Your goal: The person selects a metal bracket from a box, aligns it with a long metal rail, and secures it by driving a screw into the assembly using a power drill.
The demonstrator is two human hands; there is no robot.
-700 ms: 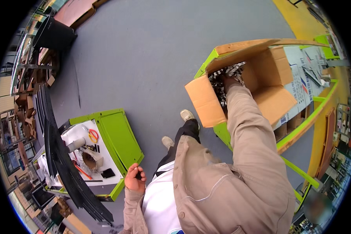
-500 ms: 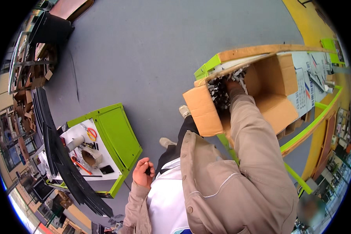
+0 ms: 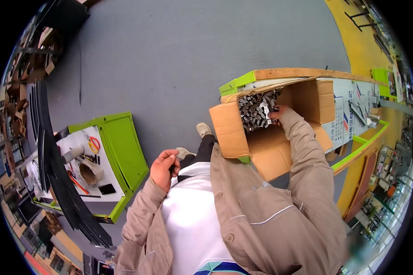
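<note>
A right hand is hanging beside small metallic pieces inside a cardboard box, its grip unclear, while the left hand is pinching a dark object.

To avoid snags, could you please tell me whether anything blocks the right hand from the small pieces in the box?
Nothing visible does: the cardboard box is open and the right hand is at its small pieces.

Place: industrial workshop
Floor: plain grey, yellow strip at right
Green-framed workbench: white top, scissors, long black profiles
Open cardboard box: many small metallic-looking pieces
Left edge: piled cardboard scraps
</note>
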